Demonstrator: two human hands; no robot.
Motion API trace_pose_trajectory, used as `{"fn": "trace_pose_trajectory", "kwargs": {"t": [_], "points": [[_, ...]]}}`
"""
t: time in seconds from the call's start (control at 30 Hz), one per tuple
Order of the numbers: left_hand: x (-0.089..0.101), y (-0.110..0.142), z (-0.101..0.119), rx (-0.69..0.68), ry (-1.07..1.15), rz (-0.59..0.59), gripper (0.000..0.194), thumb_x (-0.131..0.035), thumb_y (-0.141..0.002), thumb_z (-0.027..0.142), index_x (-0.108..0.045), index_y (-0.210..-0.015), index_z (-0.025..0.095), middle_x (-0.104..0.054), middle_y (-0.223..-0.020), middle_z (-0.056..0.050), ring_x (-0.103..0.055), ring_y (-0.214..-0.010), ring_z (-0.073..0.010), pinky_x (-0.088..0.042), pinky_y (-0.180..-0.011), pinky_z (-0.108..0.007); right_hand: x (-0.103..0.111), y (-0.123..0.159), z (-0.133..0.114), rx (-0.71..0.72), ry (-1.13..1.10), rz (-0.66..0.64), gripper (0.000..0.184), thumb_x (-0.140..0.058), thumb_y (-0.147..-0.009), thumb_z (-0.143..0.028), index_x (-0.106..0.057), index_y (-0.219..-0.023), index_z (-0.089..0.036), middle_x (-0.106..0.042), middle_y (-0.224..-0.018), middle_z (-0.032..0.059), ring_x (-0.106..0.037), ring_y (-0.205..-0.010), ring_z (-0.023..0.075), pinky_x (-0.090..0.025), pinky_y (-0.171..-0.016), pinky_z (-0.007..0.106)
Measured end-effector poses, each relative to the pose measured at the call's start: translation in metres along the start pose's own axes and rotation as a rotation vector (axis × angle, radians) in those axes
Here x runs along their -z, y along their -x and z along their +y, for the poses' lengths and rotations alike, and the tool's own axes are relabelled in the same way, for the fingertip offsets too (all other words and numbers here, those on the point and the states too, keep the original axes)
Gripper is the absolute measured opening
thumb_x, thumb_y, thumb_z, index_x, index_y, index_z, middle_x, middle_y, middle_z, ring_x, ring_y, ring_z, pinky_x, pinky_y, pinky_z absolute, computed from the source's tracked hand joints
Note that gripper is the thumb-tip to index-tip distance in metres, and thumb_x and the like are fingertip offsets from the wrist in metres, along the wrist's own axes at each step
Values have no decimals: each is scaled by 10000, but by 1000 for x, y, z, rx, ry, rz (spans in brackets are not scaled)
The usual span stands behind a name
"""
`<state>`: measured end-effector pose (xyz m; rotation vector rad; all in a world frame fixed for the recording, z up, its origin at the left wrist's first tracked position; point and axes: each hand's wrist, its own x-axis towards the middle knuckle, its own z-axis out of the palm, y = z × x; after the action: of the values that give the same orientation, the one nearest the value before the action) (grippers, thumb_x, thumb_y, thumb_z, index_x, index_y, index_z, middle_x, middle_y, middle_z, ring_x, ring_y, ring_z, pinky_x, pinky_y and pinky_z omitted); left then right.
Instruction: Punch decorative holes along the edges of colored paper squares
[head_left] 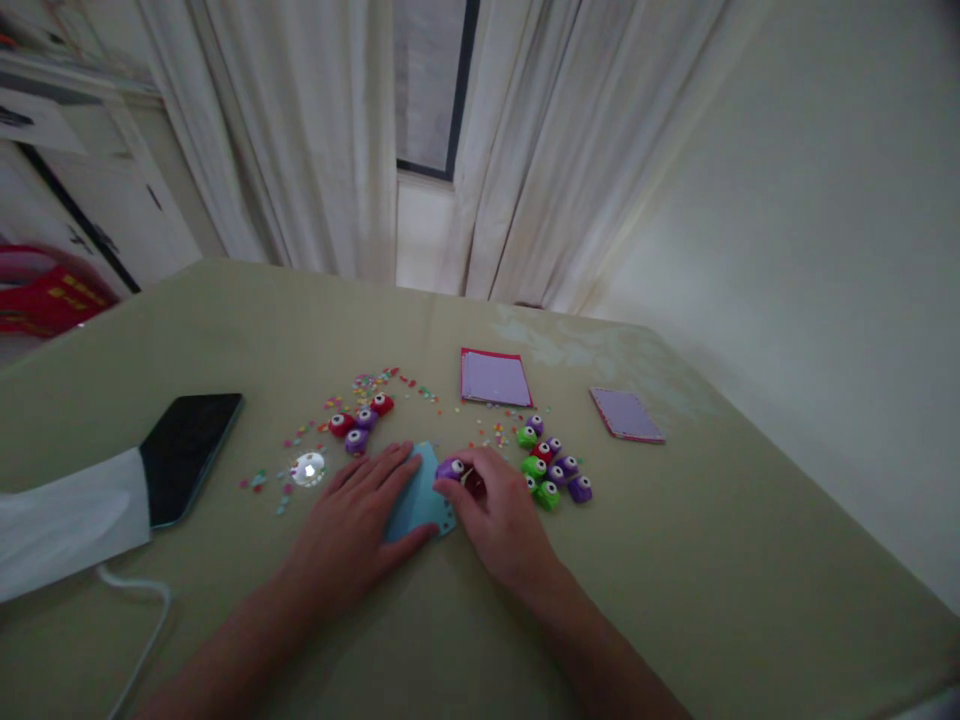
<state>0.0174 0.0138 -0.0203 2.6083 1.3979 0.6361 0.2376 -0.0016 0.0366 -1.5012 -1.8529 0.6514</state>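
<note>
My left hand [364, 510] lies flat with its fingers spread over a light blue paper piece [411, 505], pressing it to the table. Small holes run along the paper's right edge. At that edge, my right hand [495, 510] is closed around a small purple paper punch [450, 470] with a white round button. Whether the paper sits in its slot is hard to tell. Right of this hand stands a cluster of green, purple and red punches [547, 494]. Beyond my left hand are several red and purple punches [357, 441].
Colourful paper bits [367, 382] lie scattered about, near a shiny round disc [307, 469]. Two lavender paper squares with red edges, a larger one [495, 378] and a smaller one [628, 414], lie farther back. On the left, a white mask [75, 515] overlaps a black phone [191, 440].
</note>
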Motion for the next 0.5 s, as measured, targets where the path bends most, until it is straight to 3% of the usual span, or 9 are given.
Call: {"fn": "trace_pose_trajectory", "kwargs": {"t": [0.07,0.17,0.5], "points": [[0,0,-1,9,4,-12,713,-633,-981,656,-563,-1541,221,-573,-1608,-119,-575,-1442,-341,-415,-1219,-534,-8,2,-2,-33,-58,8,142,-724,-1003,-326,-709,-1106,-228,-733,-1045,52,-683,-927,212,-546,-881,315],[1,0,-2,24,3,-14,726,-650,-973,649,-545,-1554,226,-572,-1610,-109,-581,-1437,-338,-424,-1216,-531,-14,0,4,-38,-34,45,140,-691,-1008,-253,-694,-1144,-221,-720,-1123,76,-674,-1034,235,-529,-957,344],[4,-1,1,44,9,17,646,-656,-982,587,-565,-1517,238,-606,-1576,-112,-595,-1422,-344,-437,-1207,-536,-6,-9,24,-37,-40,77,203,-627,-1009,-201,-687,-1203,-207,-717,-1184,105,-674,-1110,258,-529,-1012,392]]}}
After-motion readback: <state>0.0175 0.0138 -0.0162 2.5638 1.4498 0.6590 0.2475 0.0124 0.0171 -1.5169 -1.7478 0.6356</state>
